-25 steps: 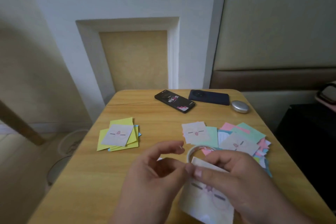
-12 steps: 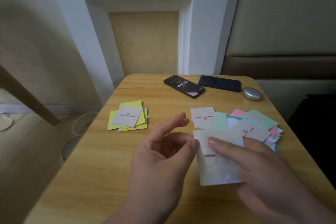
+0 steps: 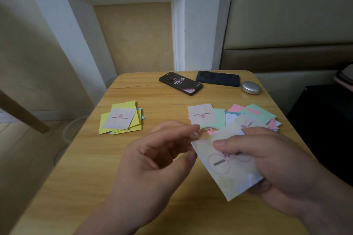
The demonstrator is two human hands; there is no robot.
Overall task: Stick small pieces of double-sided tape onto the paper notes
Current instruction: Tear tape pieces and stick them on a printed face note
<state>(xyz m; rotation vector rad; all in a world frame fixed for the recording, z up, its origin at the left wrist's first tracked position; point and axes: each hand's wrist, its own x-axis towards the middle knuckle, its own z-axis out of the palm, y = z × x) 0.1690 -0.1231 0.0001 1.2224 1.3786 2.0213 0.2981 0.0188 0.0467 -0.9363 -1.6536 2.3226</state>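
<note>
Tape roll (image 3: 206, 126) sits just beyond the grip. My right hand (image 3: 277, 162) grasps the paper note (image 3: 229, 177); my left hand (image 3: 156, 160) curls at its corner, hold unclear.

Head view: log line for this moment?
right hand: holds note | left hand: fingertips at note corner, grip unclear | tape roll: behind note, partly hidden

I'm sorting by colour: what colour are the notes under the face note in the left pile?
Yellow notes, with a blue edge peeking out; head view.
</note>
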